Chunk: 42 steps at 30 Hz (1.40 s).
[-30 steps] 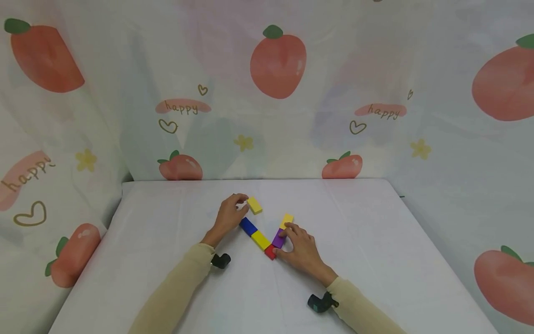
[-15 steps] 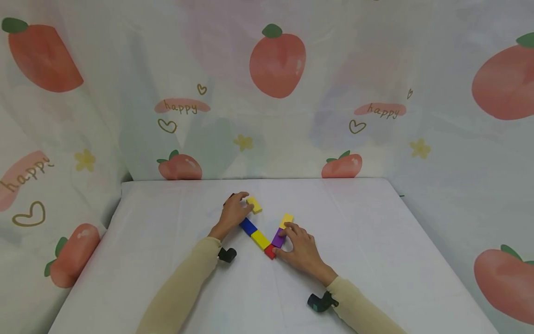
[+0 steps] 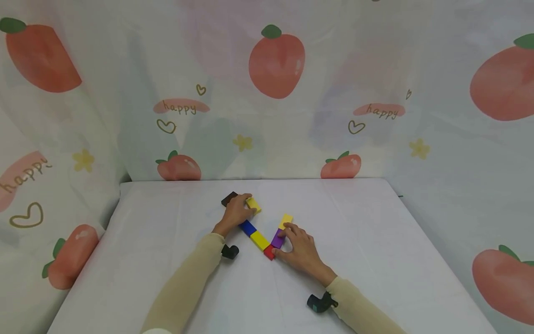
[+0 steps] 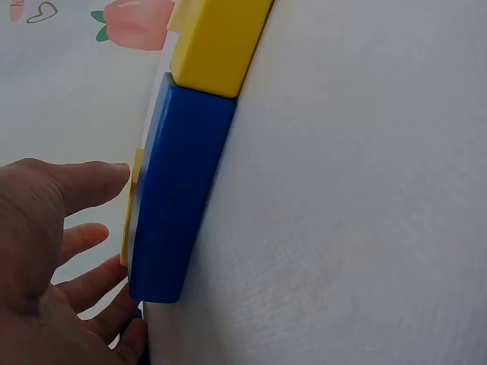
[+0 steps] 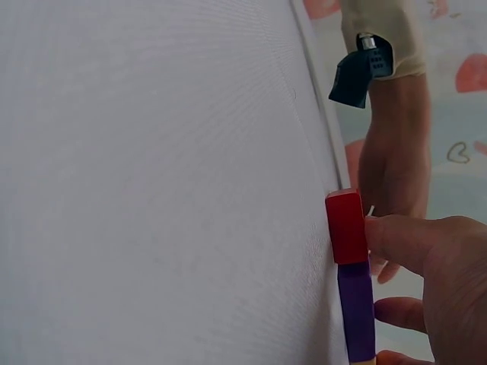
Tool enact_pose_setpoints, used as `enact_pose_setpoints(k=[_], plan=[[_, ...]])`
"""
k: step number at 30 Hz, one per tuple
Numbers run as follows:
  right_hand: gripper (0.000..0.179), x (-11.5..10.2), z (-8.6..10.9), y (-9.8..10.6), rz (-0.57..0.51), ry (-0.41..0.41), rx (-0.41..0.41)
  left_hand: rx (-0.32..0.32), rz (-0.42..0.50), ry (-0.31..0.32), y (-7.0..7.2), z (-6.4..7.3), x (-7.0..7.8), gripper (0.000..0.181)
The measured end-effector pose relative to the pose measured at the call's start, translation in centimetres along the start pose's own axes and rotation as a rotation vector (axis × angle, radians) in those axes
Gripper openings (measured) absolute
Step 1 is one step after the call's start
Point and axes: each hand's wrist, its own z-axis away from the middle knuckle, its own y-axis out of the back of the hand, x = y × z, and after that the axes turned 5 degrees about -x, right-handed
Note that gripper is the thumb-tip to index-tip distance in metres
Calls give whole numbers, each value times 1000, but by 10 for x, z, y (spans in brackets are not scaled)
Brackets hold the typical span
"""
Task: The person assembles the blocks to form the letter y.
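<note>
Seated low on the white tabletop [image 3: 375, 260], the right hand [image 3: 304, 250], fingers loosely curved and clenched round nothing, touches a red block [image 3: 268, 253] with its thumb and, toward one o'clock, a purple block [image 3: 277, 239] with its fingertips; a yellow end block [image 3: 285, 219] continues that arm, while a yellow middle block [image 3: 260, 240] and a blue block [image 3: 248, 228] run toward eleven. Beyond the blue, the left hand [image 3: 236, 212] brackets a separate yellow block [image 3: 253, 204] at its two o'clock between thumb and forefinger; whether it is gripped cannot be told; a dark block [image 3: 228, 199] lies at its eleven, partly hidden.
</note>
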Motion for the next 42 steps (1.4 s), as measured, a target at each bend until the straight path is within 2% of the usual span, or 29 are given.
enact_pose_setpoints(k=[4,7,16,21,34,42], plan=[[38,-2,1,1,-5,2,-1,2,-46,-10,-1,0,-2,53],[38,-2,1,0,-4,1,-4,3,-45,-15,-1,0,-3,53],[37,-2,1,0,-4,1,-1,6,45,-25,0,-1,-5,60],[37,-2,1,0,-5,-1,0,-2,87,-13,1,-1,-5,54],[37,-2,1,0,3,-11,1,-45,82,-75,6,0,-11,43],[37,-1,0,1,9,-11,-4,-70,57,-126,9,2,-12,49]])
